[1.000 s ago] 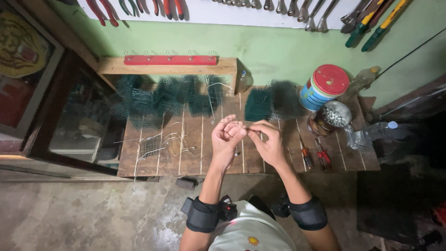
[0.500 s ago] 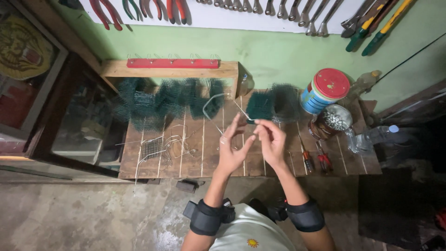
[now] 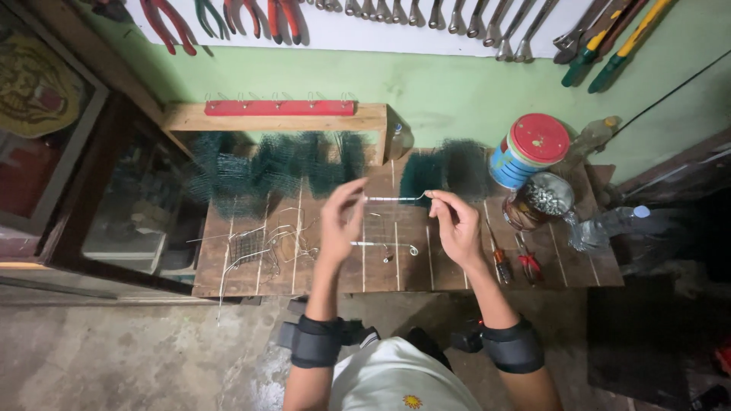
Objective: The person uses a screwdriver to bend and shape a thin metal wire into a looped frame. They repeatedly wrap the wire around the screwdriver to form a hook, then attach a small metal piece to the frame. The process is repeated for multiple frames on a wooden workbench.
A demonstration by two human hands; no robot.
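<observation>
Above a slatted wooden workbench (image 3: 579, 274) my left hand (image 3: 340, 222) and my right hand (image 3: 455, 224) are spread apart, each pinching one end of a thin silvery wire (image 3: 392, 199) stretched level between them. Below the hands another bent wire piece with a looped end (image 3: 384, 246) lies on the bench. Rolls of dark green wire mesh (image 3: 266, 171) stand along the back of the bench, with one more mesh roll (image 3: 445, 169) to the right.
Loose wires and a small mesh square (image 3: 251, 245) lie at the bench's left. A red-lidded tin (image 3: 529, 151), a jar of small metal parts (image 3: 541, 199), a clear bottle (image 3: 609, 224) and red-handled pliers (image 3: 527, 262) sit right. Tools hang on the green wall (image 3: 457, 84).
My hands were close together working the wire at one spot; they have drawn apart sideways and the wire now runs straight between them.
</observation>
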